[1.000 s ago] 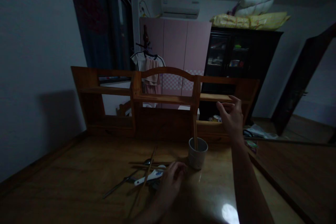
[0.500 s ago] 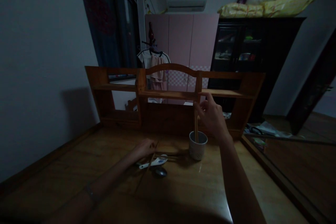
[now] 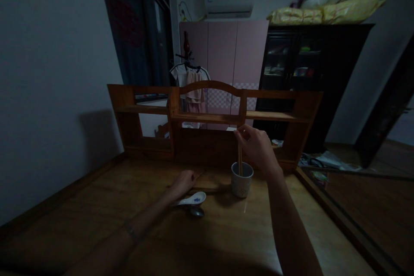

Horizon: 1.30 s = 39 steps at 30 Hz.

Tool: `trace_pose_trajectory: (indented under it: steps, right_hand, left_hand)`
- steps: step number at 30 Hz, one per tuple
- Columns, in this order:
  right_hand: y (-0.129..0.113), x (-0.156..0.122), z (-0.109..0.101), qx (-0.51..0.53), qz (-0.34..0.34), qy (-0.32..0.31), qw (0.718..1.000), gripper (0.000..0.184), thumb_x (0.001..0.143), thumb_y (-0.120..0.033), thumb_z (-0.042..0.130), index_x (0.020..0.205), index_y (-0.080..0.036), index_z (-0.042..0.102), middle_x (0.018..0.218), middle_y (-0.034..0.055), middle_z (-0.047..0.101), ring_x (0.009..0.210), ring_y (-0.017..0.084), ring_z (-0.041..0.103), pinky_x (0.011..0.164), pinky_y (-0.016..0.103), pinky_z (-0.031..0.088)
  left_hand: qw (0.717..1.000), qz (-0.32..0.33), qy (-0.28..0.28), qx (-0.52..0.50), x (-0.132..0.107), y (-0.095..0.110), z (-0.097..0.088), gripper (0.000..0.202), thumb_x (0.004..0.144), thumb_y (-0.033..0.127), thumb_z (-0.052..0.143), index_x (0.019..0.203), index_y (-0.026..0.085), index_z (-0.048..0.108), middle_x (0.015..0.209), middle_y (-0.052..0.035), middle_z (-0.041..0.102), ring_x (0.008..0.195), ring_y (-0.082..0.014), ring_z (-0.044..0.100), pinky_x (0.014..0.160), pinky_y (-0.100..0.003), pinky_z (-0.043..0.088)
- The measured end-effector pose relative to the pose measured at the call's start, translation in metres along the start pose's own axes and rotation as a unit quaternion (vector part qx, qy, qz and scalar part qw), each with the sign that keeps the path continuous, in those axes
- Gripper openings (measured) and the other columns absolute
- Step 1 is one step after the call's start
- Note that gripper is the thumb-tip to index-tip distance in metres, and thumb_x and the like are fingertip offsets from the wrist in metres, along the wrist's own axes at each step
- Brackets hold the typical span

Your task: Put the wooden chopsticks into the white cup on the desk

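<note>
My right hand (image 3: pixel 257 144) is closed in a pinch on the upper ends of wooden chopsticks (image 3: pixel 239 157). Those stand nearly upright in a pale patterned cup (image 3: pixel 242 185) on the wooden tabletop. Lower and to the left, my left hand (image 3: pixel 183 183) has its fingers curled round a chopstick (image 3: pixel 200 173), whose thin end sticks out to the right. Beside that hand more chopsticks (image 3: pixel 211 191) lie flat, pointing towards the cup. A white ceramic spoon (image 3: pixel 196 199) with a blue mark rests just below them, and a dark metal spoon (image 3: pixel 196 211) lies in front of it.
A wooden shelf unit (image 3: pixel 210 117) runs along the back of the table (image 3: pixel 226 237). To the left is a pale wall (image 3: pixel 54 73). The table's raised right edge (image 3: pixel 323 211) borders the floor. Behind stand pink wardrobes (image 3: pixel 221 51) and a dark cabinet (image 3: pixel 339 60).
My right hand has come down slightly and closed on the chopstick tops. My left hand has drawn in a chopstick that lay slanting across the spoons.
</note>
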State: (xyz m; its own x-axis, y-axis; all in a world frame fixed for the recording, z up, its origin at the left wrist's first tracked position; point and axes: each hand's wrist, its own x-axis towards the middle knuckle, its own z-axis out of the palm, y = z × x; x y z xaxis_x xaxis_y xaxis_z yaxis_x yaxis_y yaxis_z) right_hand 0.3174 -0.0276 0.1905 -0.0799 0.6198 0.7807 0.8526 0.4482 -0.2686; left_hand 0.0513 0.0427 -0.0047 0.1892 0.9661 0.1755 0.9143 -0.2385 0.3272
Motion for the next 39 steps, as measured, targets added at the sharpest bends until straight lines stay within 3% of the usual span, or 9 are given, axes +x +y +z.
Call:
trace_pose_trajectory:
  steps: [2, 5, 9, 15, 21, 34, 37, 39]
  right_hand:
    - [0.003, 0.001, -0.004, 0.008, 0.021, 0.018, 1.0, 0.023, 0.091, -0.035, 0.049, 0.083, -0.021, 0.065, 0.071, 0.0038, 0.068, 0.065, 0.018, 0.064, 0.057, 0.024, 0.038]
    - [0.01, 0.001, -0.01, 0.032, 0.03, 0.039, 0.998, 0.029, 0.092, -0.039, 0.046, 0.084, -0.02, 0.066, 0.074, 0.0057, 0.07, 0.068, 0.019, 0.066, 0.058, 0.025, 0.041]
    - [0.019, 0.002, -0.015, 0.06, 0.037, 0.053, 0.996, 0.033, 0.092, -0.043, 0.045, 0.086, -0.019, 0.067, 0.074, 0.0066, 0.07, 0.068, 0.02, 0.066, 0.059, 0.025, 0.043]
    - [0.025, 0.003, -0.016, 0.08, 0.047, 0.051, 0.994, 0.035, 0.092, -0.043, 0.045, 0.083, -0.018, 0.067, 0.072, 0.007, 0.07, 0.065, 0.019, 0.066, 0.057, 0.025, 0.044]
    - [0.025, 0.002, -0.016, 0.079, 0.044, 0.05, 0.995, 0.036, 0.092, -0.044, 0.044, 0.081, -0.018, 0.067, 0.072, 0.0075, 0.07, 0.064, 0.019, 0.066, 0.056, 0.024, 0.043]
    - [0.027, 0.002, -0.022, 0.077, 0.04, 0.038, 0.996, 0.038, 0.092, -0.042, 0.043, 0.073, -0.018, 0.066, 0.068, 0.0067, 0.069, 0.062, 0.019, 0.066, 0.054, 0.023, 0.041]
    - [0.028, 0.003, -0.023, 0.072, 0.038, 0.033, 0.996, 0.039, 0.092, -0.042, 0.043, 0.071, -0.018, 0.065, 0.067, 0.0068, 0.069, 0.062, 0.019, 0.066, 0.054, 0.023, 0.041]
    - [0.028, 0.003, -0.023, 0.069, 0.037, 0.03, 0.996, 0.039, 0.093, -0.042, 0.042, 0.072, -0.018, 0.065, 0.068, 0.007, 0.069, 0.062, 0.019, 0.066, 0.054, 0.023, 0.041]
  left_hand:
    - [1.0, 0.02, -0.001, -0.009, 0.0, 0.004, -0.007, 0.015, 0.084, 0.02, 0.05, 0.087, 0.016, 0.064, 0.087, -0.0063, 0.067, 0.081, -0.018, 0.061, 0.065, -0.024, 0.038]
    - [0.994, 0.105, -0.009, -0.027, -0.002, 0.009, -0.023, 0.016, 0.087, 0.024, 0.047, 0.091, 0.018, 0.062, 0.092, -0.0042, 0.066, 0.085, -0.017, 0.06, 0.071, -0.023, 0.039]
    - [0.981, 0.185, -0.059, -0.019, -0.008, 0.012, -0.037, 0.012, 0.083, 0.026, 0.054, 0.09, 0.02, 0.062, 0.091, -0.0023, 0.065, 0.084, -0.0167, 0.058, 0.071, -0.022, 0.039]
    - [0.972, 0.208, -0.112, 0.001, -0.018, 0.027, -0.031, 0.012, 0.079, 0.027, 0.059, 0.088, 0.02, 0.063, 0.09, -0.0018, 0.066, 0.083, -0.017, 0.059, 0.068, -0.022, 0.037]
    - [0.978, 0.173, -0.105, 0.047, -0.018, 0.045, -0.023, 0.012, 0.078, 0.024, 0.057, 0.088, 0.021, 0.065, 0.09, -0.0028, 0.067, 0.083, -0.0189, 0.061, 0.065, -0.024, 0.036]
    - [0.969, 0.185, -0.124, 0.107, -0.012, 0.07, -0.008, 0.008, 0.076, 0.016, 0.059, 0.08, 0.018, 0.066, 0.085, -0.0065, 0.069, 0.082, -0.0229, 0.064, 0.067, -0.027, 0.041]
    - [0.964, 0.2, -0.131, 0.117, -0.016, 0.072, -0.008, 0.014, 0.077, 0.013, 0.056, 0.086, 0.019, 0.065, 0.094, -0.008, 0.068, 0.089, -0.0242, 0.063, 0.073, -0.029, 0.043]
    - [0.961, 0.218, -0.124, 0.12, -0.021, 0.069, -0.011, 0.025, 0.08, 0.01, 0.051, 0.099, 0.02, 0.063, 0.106, -0.009, 0.065, 0.096, -0.0246, 0.062, 0.079, -0.031, 0.043]
